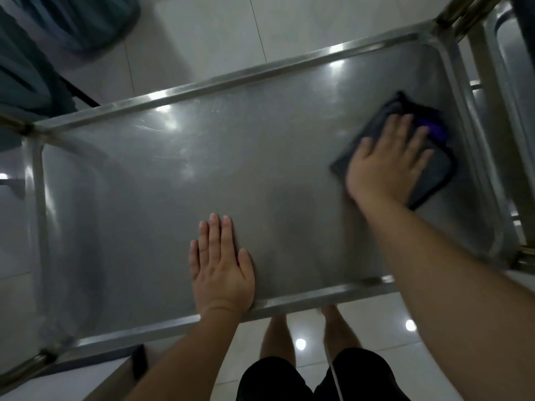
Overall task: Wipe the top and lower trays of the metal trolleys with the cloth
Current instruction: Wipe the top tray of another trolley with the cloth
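Observation:
The top tray (179,157) of a steel trolley fills the view, its raised rim running round a dull grey surface. A dark grey cloth (434,175) with a purple patch lies flat near the tray's right end. My right hand (388,160) presses on the cloth with fingers spread and straight; the hand and cloth are blurred. My left hand (221,264) rests flat on the tray by the near rim, fingers together and straight, holding nothing. The lower tray is hidden under the top one.
A second metal trolley (509,82) stands against the right end. Teal fabric (31,68) hangs at the upper left. The floor is glossy white tile (208,33). My legs (307,337) stand close to the near rim.

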`<state>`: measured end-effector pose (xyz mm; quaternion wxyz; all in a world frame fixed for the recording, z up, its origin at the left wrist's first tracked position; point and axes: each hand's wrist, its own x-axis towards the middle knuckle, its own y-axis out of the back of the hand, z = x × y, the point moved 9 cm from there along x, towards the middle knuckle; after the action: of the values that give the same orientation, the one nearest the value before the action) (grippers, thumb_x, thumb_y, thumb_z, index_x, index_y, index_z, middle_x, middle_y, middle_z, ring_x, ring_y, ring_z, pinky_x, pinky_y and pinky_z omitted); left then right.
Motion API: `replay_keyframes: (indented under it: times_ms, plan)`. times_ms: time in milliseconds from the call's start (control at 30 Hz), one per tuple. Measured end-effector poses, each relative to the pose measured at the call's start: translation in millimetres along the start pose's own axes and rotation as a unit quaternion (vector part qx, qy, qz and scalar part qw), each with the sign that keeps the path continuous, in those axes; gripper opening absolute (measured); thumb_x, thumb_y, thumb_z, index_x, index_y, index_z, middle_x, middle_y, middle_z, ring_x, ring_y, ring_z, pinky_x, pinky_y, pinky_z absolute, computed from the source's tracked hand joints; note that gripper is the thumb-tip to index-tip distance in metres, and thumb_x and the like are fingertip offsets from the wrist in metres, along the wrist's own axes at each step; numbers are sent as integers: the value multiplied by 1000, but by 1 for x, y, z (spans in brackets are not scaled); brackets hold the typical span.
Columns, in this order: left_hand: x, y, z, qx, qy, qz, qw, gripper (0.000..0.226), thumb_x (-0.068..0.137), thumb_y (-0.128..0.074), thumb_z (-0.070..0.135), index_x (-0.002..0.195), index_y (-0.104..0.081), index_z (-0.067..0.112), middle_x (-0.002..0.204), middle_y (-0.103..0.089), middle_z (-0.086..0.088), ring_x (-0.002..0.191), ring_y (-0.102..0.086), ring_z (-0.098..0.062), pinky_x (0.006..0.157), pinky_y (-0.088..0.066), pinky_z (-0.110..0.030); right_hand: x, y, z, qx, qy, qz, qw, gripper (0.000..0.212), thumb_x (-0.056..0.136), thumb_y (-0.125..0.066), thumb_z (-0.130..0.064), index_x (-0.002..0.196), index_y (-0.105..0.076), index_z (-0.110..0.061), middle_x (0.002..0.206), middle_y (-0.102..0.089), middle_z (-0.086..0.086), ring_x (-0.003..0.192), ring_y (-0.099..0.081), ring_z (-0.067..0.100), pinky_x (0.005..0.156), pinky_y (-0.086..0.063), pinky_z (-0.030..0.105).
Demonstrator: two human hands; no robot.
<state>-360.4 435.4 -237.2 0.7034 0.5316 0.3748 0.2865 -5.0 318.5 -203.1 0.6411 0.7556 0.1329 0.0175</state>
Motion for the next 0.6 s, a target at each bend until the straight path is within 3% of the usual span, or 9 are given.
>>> replay_keyframes:
  times_ms: [67,200,300,433,500,600]
  plan:
    - [-1,0,0,-4,0,7,1000,71,106,-28,44,170,-6,24,178,1,3,163,6,-16,131,0,-44,-40,-17,-60,-10,81,-18,996,70,103,-30,-48,165,-21,-17,173,-15,4,159,-9,33,126,-7,56]
    - [-1,-1,0,-5,1,16,1000,69,107,-29,42,170,-9,24,178,-1,4,163,3,-16,131,-2,-44,-105,-54,-179,-8,236,-67,969,70,103,-21,-50,166,-11,-20,174,-4,1,160,3,29,126,3,54]
    - [-2,-1,0,-4,0,13,1000,67,108,-27,43,170,-7,25,178,1,4,163,4,-15,130,-2,-42,-122,-71,-237,-49,418,-110,901,68,104,-20,-52,166,-11,-24,174,-3,-4,160,7,25,126,8,52]
    - [-2,0,0,-4,1,17,1000,70,105,-31,44,170,-11,24,178,-3,4,163,1,-16,130,-3,-42,-94,-64,-232,-74,573,-132,806,68,101,-25,-58,164,-19,-33,172,-12,-11,160,-3,16,128,3,46]
    - [-3,0,0,-2,-4,20,1000,71,105,-33,43,170,-12,23,178,-3,4,164,0,-17,130,-3,-42,-52,-50,-210,-78,568,-123,810,69,100,-28,-59,164,-22,-35,171,-16,-12,159,-8,14,128,1,43]
    - [-3,-1,-2,2,-5,17,1000,72,105,-34,42,170,-11,22,178,-2,4,164,-1,-18,130,-5,-44,37,-23,-156,-84,478,-97,869,68,100,-30,-57,164,-24,-33,172,-17,-9,159,-9,17,128,-3,44]
